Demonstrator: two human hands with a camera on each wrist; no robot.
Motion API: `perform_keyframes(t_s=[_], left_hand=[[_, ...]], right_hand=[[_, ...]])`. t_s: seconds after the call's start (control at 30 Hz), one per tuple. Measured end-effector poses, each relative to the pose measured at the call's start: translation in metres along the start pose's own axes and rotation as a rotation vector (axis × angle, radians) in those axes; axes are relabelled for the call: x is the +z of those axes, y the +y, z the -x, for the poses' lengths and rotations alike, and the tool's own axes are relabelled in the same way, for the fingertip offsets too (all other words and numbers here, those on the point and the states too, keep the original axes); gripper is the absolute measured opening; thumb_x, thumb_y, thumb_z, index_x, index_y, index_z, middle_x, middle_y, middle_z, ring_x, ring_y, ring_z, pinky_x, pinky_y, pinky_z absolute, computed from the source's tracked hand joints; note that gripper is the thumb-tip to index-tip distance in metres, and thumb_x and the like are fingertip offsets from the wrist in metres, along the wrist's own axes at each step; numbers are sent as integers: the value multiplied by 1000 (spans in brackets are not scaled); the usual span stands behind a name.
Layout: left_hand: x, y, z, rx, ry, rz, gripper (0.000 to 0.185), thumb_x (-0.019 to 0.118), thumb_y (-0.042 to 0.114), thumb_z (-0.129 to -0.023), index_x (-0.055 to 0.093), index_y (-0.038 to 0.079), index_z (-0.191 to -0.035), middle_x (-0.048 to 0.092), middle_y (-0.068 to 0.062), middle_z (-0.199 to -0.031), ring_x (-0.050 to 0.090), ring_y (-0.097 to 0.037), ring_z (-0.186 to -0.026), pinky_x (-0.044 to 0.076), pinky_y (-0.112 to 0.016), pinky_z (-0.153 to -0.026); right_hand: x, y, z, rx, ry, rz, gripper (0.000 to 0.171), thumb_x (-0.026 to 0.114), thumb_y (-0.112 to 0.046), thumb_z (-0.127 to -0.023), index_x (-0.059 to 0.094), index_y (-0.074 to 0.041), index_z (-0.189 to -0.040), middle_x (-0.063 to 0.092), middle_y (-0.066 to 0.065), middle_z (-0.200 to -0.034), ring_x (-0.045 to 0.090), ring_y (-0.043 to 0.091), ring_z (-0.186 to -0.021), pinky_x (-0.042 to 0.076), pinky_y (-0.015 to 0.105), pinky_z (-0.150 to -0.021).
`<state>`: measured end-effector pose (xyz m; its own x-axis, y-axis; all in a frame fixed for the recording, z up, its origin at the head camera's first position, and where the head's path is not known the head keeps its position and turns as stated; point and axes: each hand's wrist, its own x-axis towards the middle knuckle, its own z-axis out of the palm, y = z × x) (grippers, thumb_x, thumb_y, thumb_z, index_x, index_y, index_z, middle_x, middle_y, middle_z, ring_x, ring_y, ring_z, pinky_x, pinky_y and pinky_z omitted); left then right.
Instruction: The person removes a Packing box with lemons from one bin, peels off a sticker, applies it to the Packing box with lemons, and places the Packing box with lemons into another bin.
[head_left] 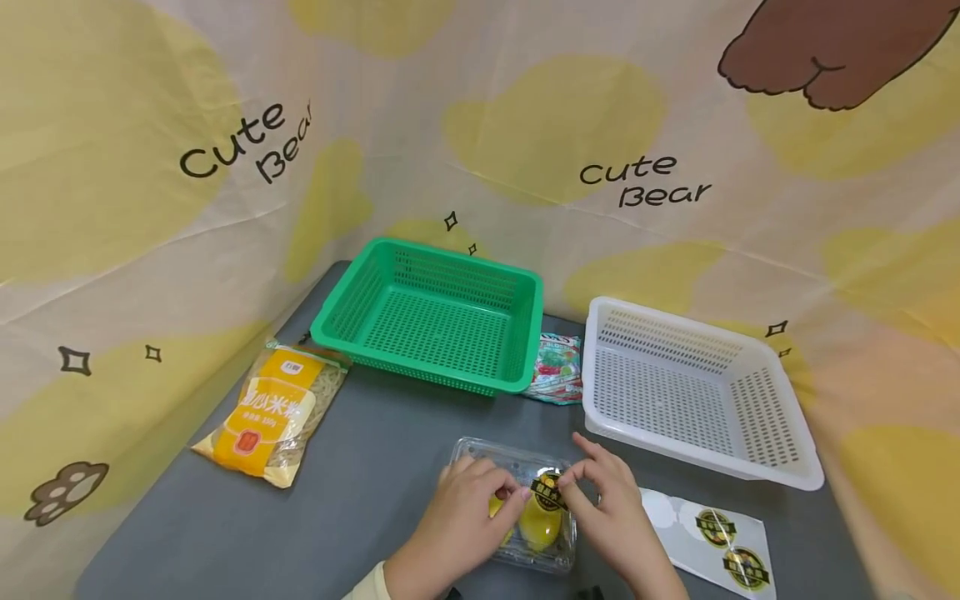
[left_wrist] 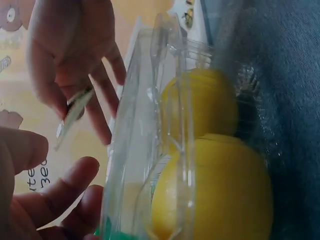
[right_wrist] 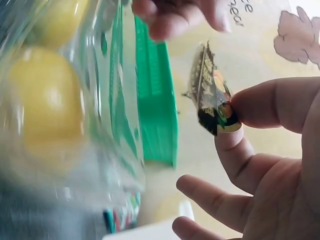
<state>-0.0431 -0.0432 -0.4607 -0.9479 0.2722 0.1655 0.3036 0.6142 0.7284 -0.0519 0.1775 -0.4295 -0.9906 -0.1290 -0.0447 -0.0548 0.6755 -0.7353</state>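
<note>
Looks like the labelling step: the right hand (head_left: 615, 512) pinches a round black-and-gold sticker (head_left: 549, 492) just above the clear clamshell box (head_left: 517, 467) of yellow fruit (head_left: 540, 523), near the front of the desk (head_left: 375, 467). The left hand (head_left: 461, 521) rests on the box's left side, fingers curled toward the sticker. Next it probably needs lowering flat and pressing down smoothly. Sticker sheet (head_left: 720, 542) lies right.
</note>
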Motion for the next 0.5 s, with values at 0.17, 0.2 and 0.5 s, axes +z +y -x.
perform_keyframes(t_s=[0.17, 0.2, 0.5], left_hand=[[-3, -3, -1, -8, -17, -20, 22, 67, 41, -106, 72, 28, -89, 55, 21, -86, 43, -5, -83, 34, -32, -74], [-4, -3, -1, -3, -13, -30, 21, 68, 38, -105, 72, 27, -88, 55, 20, -86, 43, -5, -83, 34, -31, -74], [-5, -2, 4, 2, 39, -177, 31, 71, 25, -97, 56, 28, -70, 43, 16, -74, 36, -8, -74, 29, -29, -67]], right_hand=[[12, -7, -5, -34, -43, 15, 18, 72, -21, -103, 68, -26, -87, 51, 9, -160, 29, 47, -151, 16, 82, -110], [13, -8, -6, -38, -51, 16, 18, 72, -21, -103, 68, -26, -86, 51, 9, -159, 29, 48, -151, 14, 82, -111], [28, -14, -10, -68, -59, 137, 20, 75, -24, -99, 68, -30, -82, 58, 11, -153, 33, 50, -148, 11, 80, -112]])
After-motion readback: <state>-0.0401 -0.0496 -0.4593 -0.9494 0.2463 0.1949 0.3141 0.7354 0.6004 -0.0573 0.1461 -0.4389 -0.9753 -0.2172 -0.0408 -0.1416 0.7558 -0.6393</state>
